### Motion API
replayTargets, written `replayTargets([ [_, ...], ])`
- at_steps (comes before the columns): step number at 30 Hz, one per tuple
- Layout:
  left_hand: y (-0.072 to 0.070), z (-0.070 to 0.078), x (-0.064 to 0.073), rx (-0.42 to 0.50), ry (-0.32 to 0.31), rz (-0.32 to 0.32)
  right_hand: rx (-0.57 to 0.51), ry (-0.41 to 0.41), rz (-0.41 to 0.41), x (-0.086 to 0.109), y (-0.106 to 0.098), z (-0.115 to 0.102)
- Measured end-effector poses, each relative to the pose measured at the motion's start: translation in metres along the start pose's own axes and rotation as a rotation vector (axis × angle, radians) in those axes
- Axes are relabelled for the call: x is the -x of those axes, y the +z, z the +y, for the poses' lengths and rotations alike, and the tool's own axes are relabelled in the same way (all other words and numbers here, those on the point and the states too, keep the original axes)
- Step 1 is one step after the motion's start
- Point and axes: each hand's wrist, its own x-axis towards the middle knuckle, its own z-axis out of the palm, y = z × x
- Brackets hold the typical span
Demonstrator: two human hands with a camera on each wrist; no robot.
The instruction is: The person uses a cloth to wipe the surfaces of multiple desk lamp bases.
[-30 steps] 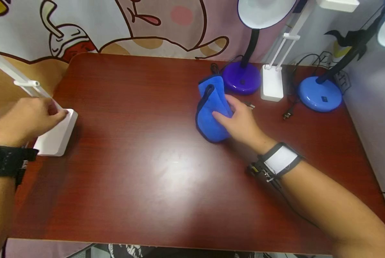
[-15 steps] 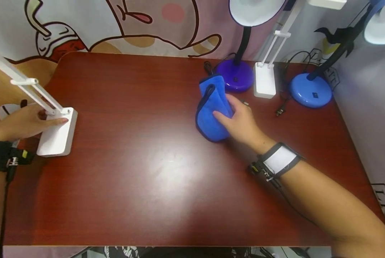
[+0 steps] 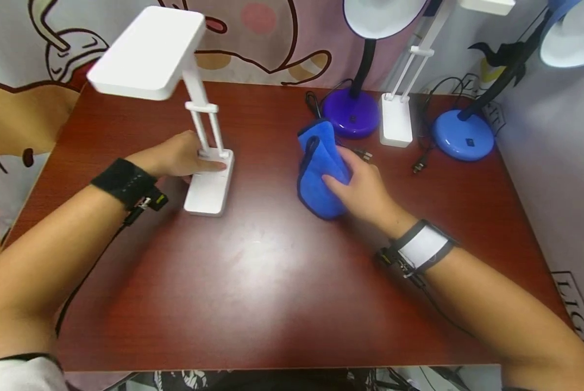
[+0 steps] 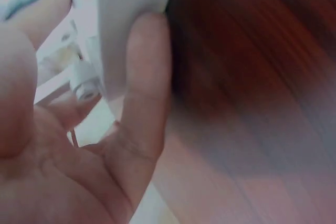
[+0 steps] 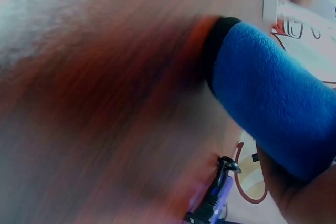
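My left hand (image 3: 179, 155) grips the base of a white desk lamp (image 3: 208, 187), thumb on top and fingers around its side. The lamp's flat rectangular head (image 3: 147, 51) rises over the back left of the desk. In the left wrist view, one finger lies along the side of the white base (image 4: 113, 40). My right hand (image 3: 362, 187) pinches a folded blue cloth (image 3: 318, 176) with dark edging, right of the desk's middle. The right wrist view shows the cloth (image 5: 273, 93) bulging out from the hand, close over the wood.
A purple-based lamp (image 3: 350, 114), a second white lamp (image 3: 396, 119) and a blue-based lamp (image 3: 463, 136) stand along the back right. Dark cords with a plug (image 3: 419, 163) lie among them. The reddish-brown desk (image 3: 272, 309) meets a wall on the right and a cartoon-printed backdrop behind.
My left hand has shifted its hold on the white lamp and carried it rightward from the desk's left edge, bringing its head into view. The right hand stays with the blue cloth.
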Motion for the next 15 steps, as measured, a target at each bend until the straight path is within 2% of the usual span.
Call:
replayTargets([
  [5,0.033,0.056,-0.030,0.050,0.105,-0.013,0.215,-0.092,0.020,0.013,-0.006,-0.004],
  [9,0.055,0.089,-0.044,0.108,0.199,0.006,0.402,-0.246,0.034,0.021,-0.006,-0.010],
  [12,0.065,0.102,-0.051,0.151,0.236,0.002,0.550,-0.397,0.088,0.021,-0.003,-0.012],
  [15,0.066,0.102,-0.054,0.201,0.252,-0.059,0.697,-0.517,0.163,0.017,0.001,-0.014],
])
